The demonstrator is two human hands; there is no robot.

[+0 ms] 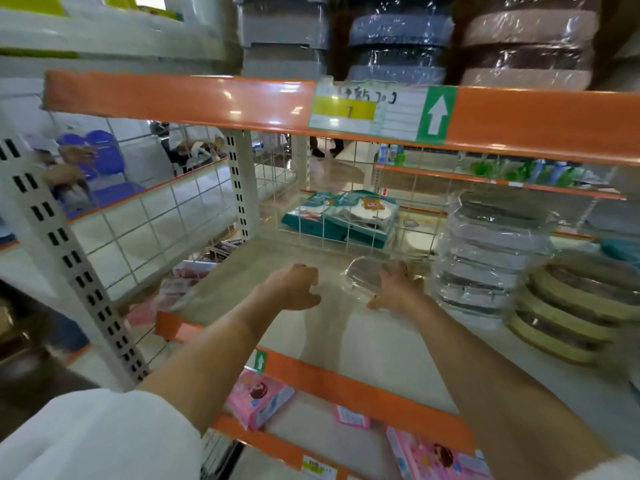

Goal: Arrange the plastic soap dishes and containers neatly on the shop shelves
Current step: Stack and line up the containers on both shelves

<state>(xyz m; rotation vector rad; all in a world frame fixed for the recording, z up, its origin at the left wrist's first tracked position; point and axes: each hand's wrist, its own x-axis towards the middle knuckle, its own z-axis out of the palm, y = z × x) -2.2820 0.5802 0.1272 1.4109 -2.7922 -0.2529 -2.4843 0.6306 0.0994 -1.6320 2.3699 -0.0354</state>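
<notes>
Far left there's the white slotted upright (52, 237) of the shelving, with wire mesh panels (149, 230) behind it and some blue stuff on the next bay that's too blurry to call. Down low on the left, pink packets (258, 398) sit on the lower shelf under the orange edge strip (346, 382).

Both arms reach in over the middle shelf (381, 341), which is pale and kind of glossy. The left hand (294, 287) hovers just above the shelf with fingers curled in loosely, and it isn't holding anything as far as I can see. Just to its right is a single soap dish (363, 277) in clear plastic wrap, dark inside, lying on the shelf toward the back. The right hand (398, 289) is on that soap dish, fingers bent over its right side and thumb down by the front edge, so it's gripping it.

Right of that, a tall stack of grey wrapped dishes (485, 258) stands on the same shelf, close to the hand but not touching it. Further right is a shorter stack of olive-green dishes (571, 306), just beside the grey one.

Up top, the orange rail has a price label (367, 110) with a green arrow, and above it sit wrapped stacks in grey-blue (398, 39) and brown (526, 43).
</notes>
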